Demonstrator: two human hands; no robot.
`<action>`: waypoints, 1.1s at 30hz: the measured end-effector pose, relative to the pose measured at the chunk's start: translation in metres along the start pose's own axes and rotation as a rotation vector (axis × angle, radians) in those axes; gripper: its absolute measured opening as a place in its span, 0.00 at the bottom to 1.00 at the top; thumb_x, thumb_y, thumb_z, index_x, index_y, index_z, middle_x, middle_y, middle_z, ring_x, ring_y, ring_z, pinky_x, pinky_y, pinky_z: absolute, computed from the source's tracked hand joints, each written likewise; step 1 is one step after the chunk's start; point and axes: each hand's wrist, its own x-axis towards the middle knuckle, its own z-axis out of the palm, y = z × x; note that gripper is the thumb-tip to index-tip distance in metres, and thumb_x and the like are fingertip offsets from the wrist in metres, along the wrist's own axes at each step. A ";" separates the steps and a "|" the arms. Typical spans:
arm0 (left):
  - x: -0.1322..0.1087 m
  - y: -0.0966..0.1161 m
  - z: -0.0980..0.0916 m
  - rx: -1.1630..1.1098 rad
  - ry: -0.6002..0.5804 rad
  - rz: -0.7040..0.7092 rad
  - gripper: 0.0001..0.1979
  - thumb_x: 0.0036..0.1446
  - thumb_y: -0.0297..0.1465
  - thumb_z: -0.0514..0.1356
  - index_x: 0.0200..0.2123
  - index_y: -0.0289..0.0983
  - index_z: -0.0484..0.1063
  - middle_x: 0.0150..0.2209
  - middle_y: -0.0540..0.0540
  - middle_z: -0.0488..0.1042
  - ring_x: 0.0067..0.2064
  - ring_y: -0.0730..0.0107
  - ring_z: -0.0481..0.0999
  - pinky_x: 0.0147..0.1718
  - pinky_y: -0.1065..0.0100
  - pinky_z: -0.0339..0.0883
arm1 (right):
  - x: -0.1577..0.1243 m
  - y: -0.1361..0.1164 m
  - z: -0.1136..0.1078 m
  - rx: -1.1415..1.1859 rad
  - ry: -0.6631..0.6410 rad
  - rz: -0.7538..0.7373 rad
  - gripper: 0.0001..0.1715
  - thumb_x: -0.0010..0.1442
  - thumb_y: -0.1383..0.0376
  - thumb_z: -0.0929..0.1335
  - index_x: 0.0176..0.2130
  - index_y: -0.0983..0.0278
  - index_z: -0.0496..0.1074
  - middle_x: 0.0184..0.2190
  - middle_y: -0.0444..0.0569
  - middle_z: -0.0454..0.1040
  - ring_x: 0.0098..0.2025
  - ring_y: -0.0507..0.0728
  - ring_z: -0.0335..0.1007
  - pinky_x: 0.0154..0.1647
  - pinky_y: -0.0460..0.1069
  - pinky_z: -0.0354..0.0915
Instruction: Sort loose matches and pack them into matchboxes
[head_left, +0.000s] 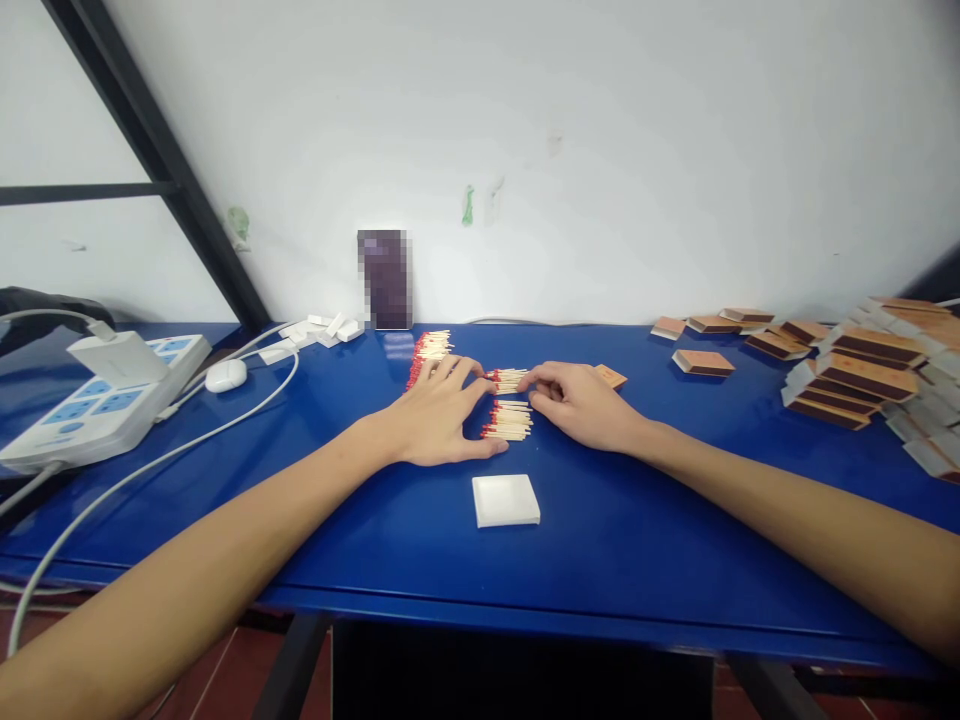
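Note:
Palm down on the blue table, my left hand (435,415) has its fingers spread, with the thumb and forefinger beside the red heads of two small groups of matches. The nearer match group (511,420) lies flat, and the farther match group (508,380) lies just beyond it. At the wooden ends of the farther group is my right hand (577,405), fingers bent, thumb and forefinger slightly apart. A larger heap of matches (433,347) shows behind my left hand, which partly covers it. A white matchbox tray (506,500) rests in front of the hands.
An orange matchbox (611,377) lies behind my right hand. Several matchboxes (855,375) are piled at the right. At the left are a power strip (112,400), cables, an earbud case (226,375) and white trays (315,330). A blurred phone-like object (386,280) leans on the wall.

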 end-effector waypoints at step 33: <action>0.000 -0.002 0.002 0.015 -0.038 0.004 0.40 0.58 0.58 0.50 0.66 0.39 0.56 0.59 0.35 0.58 0.62 0.45 0.55 0.60 0.43 0.51 | 0.000 -0.001 -0.001 -0.001 0.010 0.022 0.13 0.57 0.66 0.63 0.37 0.64 0.76 0.21 0.42 0.66 0.24 0.53 0.61 0.28 0.48 0.57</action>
